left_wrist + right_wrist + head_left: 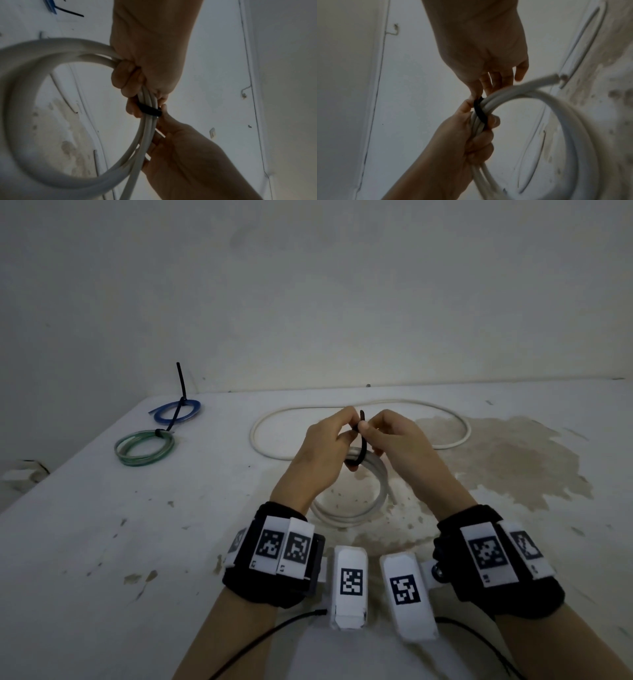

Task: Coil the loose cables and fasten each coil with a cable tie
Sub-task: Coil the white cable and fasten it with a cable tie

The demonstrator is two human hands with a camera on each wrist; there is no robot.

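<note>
Above the bench [102, 542], the left hand [317, 453] grips the white cable coil [356, 508] with curled fingers while the right hand [394, 440] pinches the black cable tie [362, 440] wrapped round its strands.

stained white table [102, 542]; grey wall [308, 285] behind; wall switch [212, 133].
</note>
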